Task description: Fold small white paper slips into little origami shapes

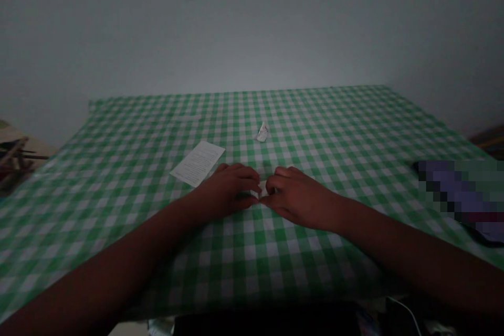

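My left hand (226,190) and my right hand (303,197) meet just above the tablecloth, fingertips almost touching. Between them a small whitish piece of paper (260,189) is pinched by the fingers of both hands; most of it is hidden behind them. Just beyond my left hand lies a printed sheet of paper (199,163), flat and turned at an angle. Farther off, past the fingertips, a small folded paper (262,132) with print on it rests on the cloth.
A green-and-white checked tablecloth (252,257) covers the table, which reaches back to a pale wall (275,26). At the right edge sits a pixelated purple thing with a dark border (457,194). A faint pale strip (187,118) lies toward the back left.
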`<action>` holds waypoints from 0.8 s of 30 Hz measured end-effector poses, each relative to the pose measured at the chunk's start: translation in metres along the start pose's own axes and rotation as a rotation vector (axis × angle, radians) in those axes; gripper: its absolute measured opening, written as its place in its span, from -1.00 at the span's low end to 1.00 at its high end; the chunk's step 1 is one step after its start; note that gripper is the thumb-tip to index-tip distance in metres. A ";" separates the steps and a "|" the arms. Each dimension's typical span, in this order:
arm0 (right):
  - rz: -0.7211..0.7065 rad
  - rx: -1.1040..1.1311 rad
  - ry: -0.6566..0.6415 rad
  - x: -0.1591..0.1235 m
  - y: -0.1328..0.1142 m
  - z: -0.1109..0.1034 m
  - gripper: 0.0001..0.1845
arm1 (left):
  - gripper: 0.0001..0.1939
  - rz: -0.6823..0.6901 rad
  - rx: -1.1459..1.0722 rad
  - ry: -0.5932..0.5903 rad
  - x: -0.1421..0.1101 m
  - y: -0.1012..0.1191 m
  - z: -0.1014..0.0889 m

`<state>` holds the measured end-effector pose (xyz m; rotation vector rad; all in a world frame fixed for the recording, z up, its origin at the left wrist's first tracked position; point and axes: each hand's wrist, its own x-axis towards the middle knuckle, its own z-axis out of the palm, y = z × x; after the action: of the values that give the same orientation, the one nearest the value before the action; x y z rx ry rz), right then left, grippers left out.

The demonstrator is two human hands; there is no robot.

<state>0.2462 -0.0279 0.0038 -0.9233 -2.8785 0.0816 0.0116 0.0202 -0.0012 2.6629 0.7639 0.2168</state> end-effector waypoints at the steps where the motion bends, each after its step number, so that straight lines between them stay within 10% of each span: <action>1: 0.020 -0.025 -0.022 -0.001 -0.002 -0.003 -0.70 | -0.82 -0.005 -0.012 -0.007 0.000 -0.001 0.000; 24: 0.195 -0.086 -0.065 -0.014 -0.001 -0.021 -0.75 | -0.64 -0.038 0.061 0.031 -0.003 0.003 -0.006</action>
<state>0.2595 -0.0368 0.0230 -1.2381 -2.8610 0.0046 0.0090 0.0175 0.0051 2.7049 0.8435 0.2292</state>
